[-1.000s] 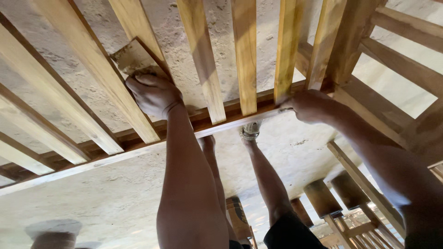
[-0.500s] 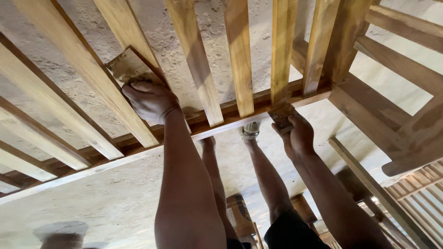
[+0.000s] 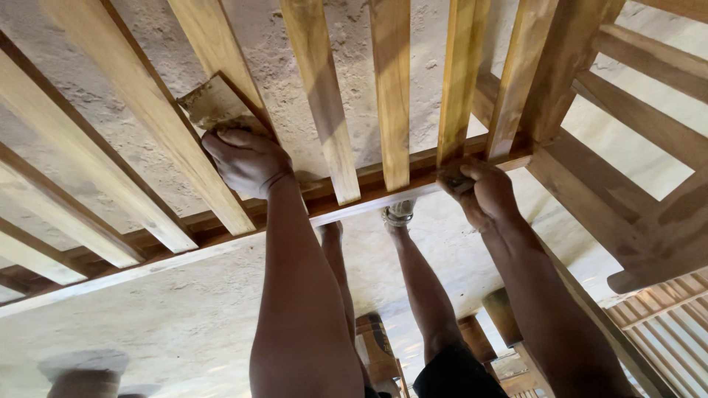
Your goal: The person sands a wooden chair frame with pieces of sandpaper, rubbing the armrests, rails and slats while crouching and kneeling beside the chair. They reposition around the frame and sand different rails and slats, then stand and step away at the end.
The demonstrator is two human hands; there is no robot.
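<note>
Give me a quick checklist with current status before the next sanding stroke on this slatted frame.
1. Left hand gripping the sandpaper sheet: ok, fingers pressed on its lower edge.
2. Sheet flat against a slat: ok.
3. Right hand bracing the cross rail: ok, fingers curled over its edge.
4. Right hand away from the sheet: ok, several slats apart.
5. Feet planted on the floor: ok, both under the rail.
6. Sheet's grit wear: cannot tell.
</note>
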